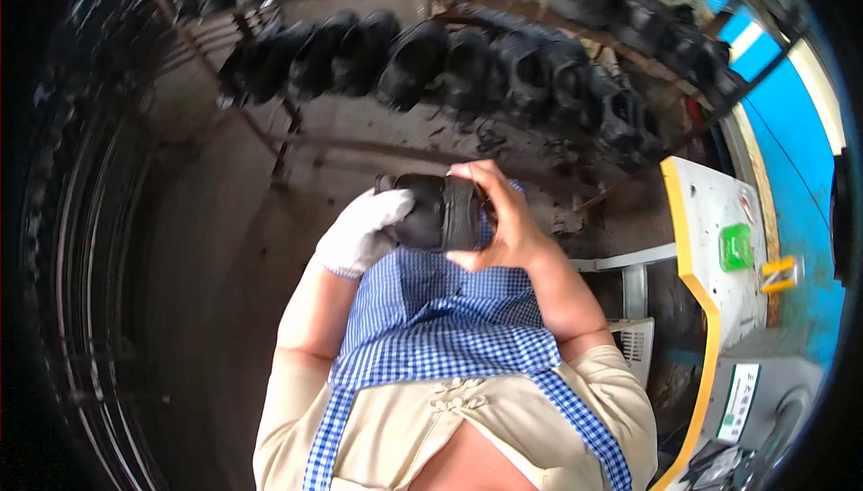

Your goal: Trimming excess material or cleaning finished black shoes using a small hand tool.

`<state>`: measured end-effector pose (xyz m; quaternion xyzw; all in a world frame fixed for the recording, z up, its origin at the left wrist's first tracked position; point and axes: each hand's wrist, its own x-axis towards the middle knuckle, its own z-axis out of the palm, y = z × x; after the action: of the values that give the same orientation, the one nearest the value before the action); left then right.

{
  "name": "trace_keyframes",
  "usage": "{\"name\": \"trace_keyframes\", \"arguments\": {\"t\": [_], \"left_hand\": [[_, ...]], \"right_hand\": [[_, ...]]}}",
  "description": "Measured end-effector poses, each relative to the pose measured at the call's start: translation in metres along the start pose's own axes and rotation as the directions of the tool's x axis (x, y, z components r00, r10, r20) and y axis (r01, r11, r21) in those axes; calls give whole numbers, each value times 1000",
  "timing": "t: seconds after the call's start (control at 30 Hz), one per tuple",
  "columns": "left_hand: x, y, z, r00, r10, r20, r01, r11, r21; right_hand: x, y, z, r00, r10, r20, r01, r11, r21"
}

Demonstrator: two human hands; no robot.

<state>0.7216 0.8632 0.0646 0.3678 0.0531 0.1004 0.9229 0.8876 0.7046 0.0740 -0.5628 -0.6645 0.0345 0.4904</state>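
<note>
Blue-and-white checked apron point(449, 329) over your beige top fills the near foreground, and just above it you hold a black shoe point(440, 212) between both hands. Your left hand point(360, 232), in a white glove, wraps the shoe's left end; your bare right hand point(503, 221) closes round its right side, fingers curled over the top edge. Beyond the shoe, a metal rack point(279, 145) carries a row of black shoes point(467, 69) set side by side, with more on a higher tier toward the upper right. Well to your right stands a yellow-edged grey table point(710, 212), bearing a small green container point(735, 247) whose contents you cannot make out.
</note>
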Motion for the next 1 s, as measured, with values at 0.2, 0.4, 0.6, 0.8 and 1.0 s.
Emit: {"name": "trace_keyframes", "arguments": {"t": [0.2, 0.4, 0.6, 0.8, 1.0], "left_hand": [[-21, 1, 12, 984, 123, -126, -86, 959, 269], [-32, -7, 37, 949, 282, -143, -165, 827, 537], [-25, -17, 37, 881, 472, -4, -253, 481, 840], [-25, -21, 38, 924, 381, -5, -209, 517, 830], [-27, -22, 41, 910, 415, 4, -228, 490, 841]], "right_hand": [[9, -15, -14, 998, 42, -49, -47, 992, -113], [31, -43, -9, 960, -268, 82, 275, 838, -471], [27, -54, -5, 949, -213, 231, 314, 684, -659], [33, -49, -4, 955, -29, 294, 219, 736, -641], [24, -29, -9, 980, 14, 197, 62, 925, -376]]}}
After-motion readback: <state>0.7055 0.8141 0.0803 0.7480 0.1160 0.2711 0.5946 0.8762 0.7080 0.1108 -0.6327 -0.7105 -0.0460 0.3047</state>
